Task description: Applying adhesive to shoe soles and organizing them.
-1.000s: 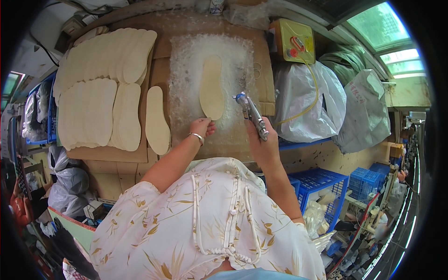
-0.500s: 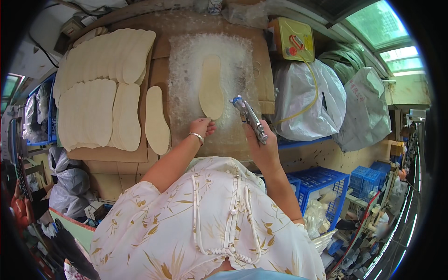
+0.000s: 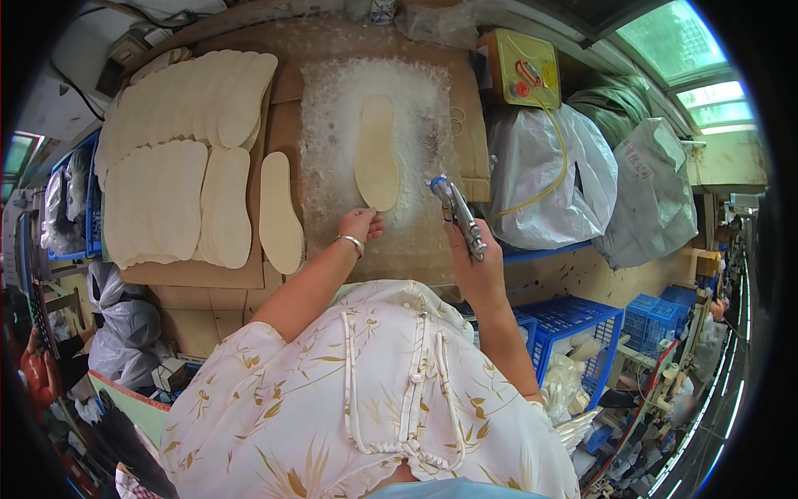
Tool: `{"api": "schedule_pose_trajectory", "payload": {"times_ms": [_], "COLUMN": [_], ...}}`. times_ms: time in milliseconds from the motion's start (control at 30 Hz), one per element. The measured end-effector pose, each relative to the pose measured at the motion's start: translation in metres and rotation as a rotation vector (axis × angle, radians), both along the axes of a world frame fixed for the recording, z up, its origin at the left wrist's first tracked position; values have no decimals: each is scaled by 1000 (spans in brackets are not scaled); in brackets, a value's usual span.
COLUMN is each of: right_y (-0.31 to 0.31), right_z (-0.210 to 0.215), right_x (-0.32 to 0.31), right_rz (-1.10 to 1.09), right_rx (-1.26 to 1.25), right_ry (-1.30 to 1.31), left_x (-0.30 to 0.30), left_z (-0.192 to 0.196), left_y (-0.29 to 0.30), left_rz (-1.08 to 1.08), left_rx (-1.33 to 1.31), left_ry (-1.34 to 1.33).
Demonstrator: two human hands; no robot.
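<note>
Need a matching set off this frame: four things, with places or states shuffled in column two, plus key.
Things:
1. spray gun
2. single insole
3. yellow box
4. stacked insoles

Places or states:
A. far right corner of the bench, beside the plastic bags
B. fanned in rows on the left of the bench
C. gripped in the right hand
D. flat on the white-crusted spray patch, left hand at its near end

Pairs: 1-C, 2-D, 3-A, 4-B
</note>
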State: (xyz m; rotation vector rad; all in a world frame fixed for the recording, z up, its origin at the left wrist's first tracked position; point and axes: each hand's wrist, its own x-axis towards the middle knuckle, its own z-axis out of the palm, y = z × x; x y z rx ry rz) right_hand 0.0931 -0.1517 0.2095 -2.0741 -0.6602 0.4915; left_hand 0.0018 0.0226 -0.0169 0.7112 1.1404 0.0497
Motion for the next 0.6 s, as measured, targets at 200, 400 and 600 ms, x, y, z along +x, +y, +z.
{"api": "schedule_pose_trajectory", "payload": {"times_ms": [200,400,600], "right_y": [1,-6,-9], "right_z": [4,5,4], "right_x": [-8,-10,-11], "right_rz": [51,46,23], "right_rx": [39,-25,-11], "right_ry": [-16,3,58], "left_x": [-2,-1,1], "left_z": [-6,-3,2], "left_y": [2,2,4], "left_rz": [48,44,94], "left_rx": [17,16,37], "left_ry": [-15,-13,-7]}}
